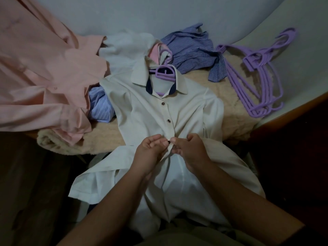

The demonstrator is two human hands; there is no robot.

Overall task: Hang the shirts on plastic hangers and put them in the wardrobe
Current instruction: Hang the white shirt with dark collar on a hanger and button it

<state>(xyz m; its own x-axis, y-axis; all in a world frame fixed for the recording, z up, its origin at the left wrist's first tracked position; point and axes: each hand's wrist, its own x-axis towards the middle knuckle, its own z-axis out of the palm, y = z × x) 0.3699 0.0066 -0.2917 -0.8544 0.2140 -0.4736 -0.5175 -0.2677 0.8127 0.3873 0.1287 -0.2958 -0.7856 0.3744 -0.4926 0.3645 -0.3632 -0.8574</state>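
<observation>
A cream shirt (152,110) lies face-up on a purple hanger (164,74) across the bed (177,13), both hands pinching its placket: left hand (150,150), right hand (190,150). Spare purple hangers (255,80) rest beside a checked shirt (193,50).

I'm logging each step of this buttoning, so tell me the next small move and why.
Probably push the third button through its hole. Both hands, left and right, pinch the cream shirt placket at that button; the two buttons above look fastened, and a purple hanger already sits in the collar.
</observation>
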